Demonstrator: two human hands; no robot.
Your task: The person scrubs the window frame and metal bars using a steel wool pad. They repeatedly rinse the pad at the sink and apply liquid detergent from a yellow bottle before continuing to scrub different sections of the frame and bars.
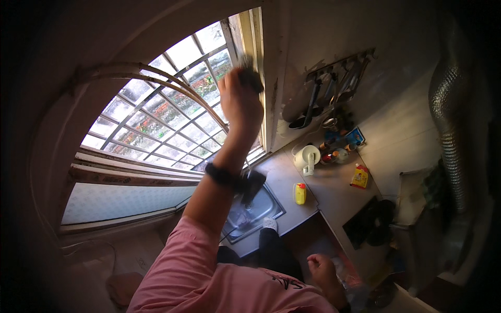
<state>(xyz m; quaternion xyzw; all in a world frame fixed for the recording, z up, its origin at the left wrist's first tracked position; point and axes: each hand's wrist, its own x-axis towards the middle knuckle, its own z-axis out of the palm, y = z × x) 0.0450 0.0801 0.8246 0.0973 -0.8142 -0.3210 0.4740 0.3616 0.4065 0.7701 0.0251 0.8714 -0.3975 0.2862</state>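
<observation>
My left hand (242, 101) is raised high and grips a dark, bristly scrubbing brush (250, 78). Motion blurs the brush, so its exact shape is unclear. It is at the side of the pale window frame (256, 37), though I cannot tell whether the two touch. Behind the hand is the window's metal grille (156, 96). A black band (219, 174) circles my left wrist. Low by my body, my right hand (323, 268) has its fingers curled in, and nothing shows in it. A white shoe (270, 223) is on my foot at the rim of the steel sink (278, 207).
Two pipes (188, 90) curve across the window. On the counter stand a yellow bottle (300, 194), a cream electric kettle (306, 156), several bottles (332, 156) and a red-and-yellow pouch (360, 177). Ladles (309, 105) hang from a wall rack. A foil duct (446, 113) runs down the right wall.
</observation>
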